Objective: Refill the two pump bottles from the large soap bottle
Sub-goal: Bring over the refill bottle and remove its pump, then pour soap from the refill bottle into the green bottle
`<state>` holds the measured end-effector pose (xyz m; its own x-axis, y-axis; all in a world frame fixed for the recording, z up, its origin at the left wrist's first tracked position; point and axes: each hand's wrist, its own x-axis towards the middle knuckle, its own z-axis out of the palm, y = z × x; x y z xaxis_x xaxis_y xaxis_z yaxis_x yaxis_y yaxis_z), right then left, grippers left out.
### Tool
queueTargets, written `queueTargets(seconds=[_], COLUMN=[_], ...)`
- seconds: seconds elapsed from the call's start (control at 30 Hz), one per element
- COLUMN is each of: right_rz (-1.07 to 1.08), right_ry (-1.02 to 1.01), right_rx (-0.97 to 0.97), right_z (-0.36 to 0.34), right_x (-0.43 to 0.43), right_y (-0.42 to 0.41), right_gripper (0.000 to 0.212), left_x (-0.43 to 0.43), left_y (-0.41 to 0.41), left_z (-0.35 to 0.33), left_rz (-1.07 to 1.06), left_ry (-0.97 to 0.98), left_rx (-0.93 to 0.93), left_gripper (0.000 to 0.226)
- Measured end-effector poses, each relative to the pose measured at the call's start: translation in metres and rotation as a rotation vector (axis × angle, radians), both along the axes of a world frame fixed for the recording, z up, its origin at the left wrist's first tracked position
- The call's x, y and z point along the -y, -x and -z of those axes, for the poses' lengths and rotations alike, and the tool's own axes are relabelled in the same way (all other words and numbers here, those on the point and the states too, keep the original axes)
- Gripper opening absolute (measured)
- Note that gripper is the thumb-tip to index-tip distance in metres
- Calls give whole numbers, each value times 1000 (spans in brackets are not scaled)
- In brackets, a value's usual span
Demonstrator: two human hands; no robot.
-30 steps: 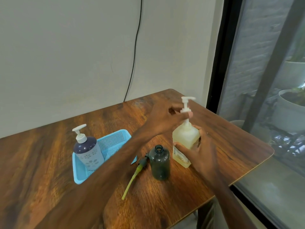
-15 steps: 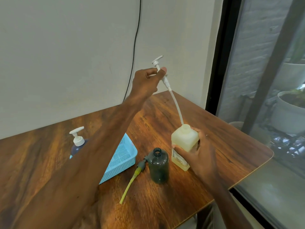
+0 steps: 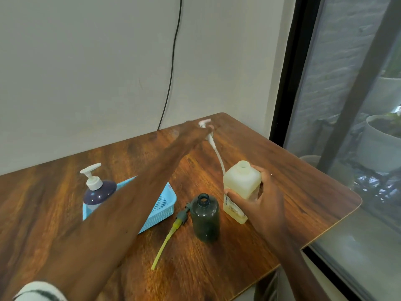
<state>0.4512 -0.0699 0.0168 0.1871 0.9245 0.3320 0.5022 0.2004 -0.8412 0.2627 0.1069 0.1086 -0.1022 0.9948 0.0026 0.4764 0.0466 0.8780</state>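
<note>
My right hand (image 3: 263,198) grips the square pale-yellow soap bottle (image 3: 240,185), which stands uncapped on the wooden table (image 3: 293,177). My left hand (image 3: 195,132) reaches to the far side of the table, holding that bottle's white pump (image 3: 209,137); its tube (image 3: 219,158) trails down behind the bottle. A dark green bottle (image 3: 205,218) stands open just left of the yellow one, its own pump with a yellow tube (image 3: 171,233) lying on the table beside it. A purple pump bottle (image 3: 97,190) with a white pump stands in a blue basket (image 3: 160,208).
The table ends close on the right and front, with a glass window (image 3: 347,105) beyond. A black cable (image 3: 171,68) runs down the wall behind. My left forearm (image 3: 121,213) crosses over the basket.
My left hand unscrewed and lifted the white pump out of the yellow bottle, then lowered it toward the far part of the table. The right hand kept its hold.
</note>
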Motion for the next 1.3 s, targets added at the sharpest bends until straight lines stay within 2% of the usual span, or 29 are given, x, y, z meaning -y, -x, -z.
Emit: queueTargets(seconds=[0.1,0.27,0.37,0.67,0.73,0.83,0.93,1.0,1.13,1.23,1.3], right_rz=[-27,-45,-22,-1,-3,-1,-4,-6,-26,-45,-47], right_ry=[-5,3,11,22,20,30,50,64,85,66,71], right_rx=[-19,-29,-1,8,-2,-19,-49,-59,-54,-44,-48], right_z=[2,3,2,2,1,2,4,5,3,1,1], right_x=[1,-1,-2,-1,0,4,8,10,17,30,41], right_y=[-2,-2,-2,0,1,1,1,1,1,2,3], right_gripper=[90,87,90,91,91,92,94,95,94,94,94], left_x=[-11,-33,-34,8,30,74,128,165,204,210,212], left_y=[2,7,8,5,8,18,36,44,46,43,41], left_z=[39,94,115,101,86,62,44,39,48,60,66], left_rz=[75,28,36,71,53,44,201,293,401,421,403], left_ry=[3,50,31,-110,-143,-146,-92,-32,42,17,-29], left_rx=[-61,-326,-404,-473,-447,-250,-9,71,-9,-153,-179], left_gripper=[31,40,45,39,30,28,36,50,61,67,71])
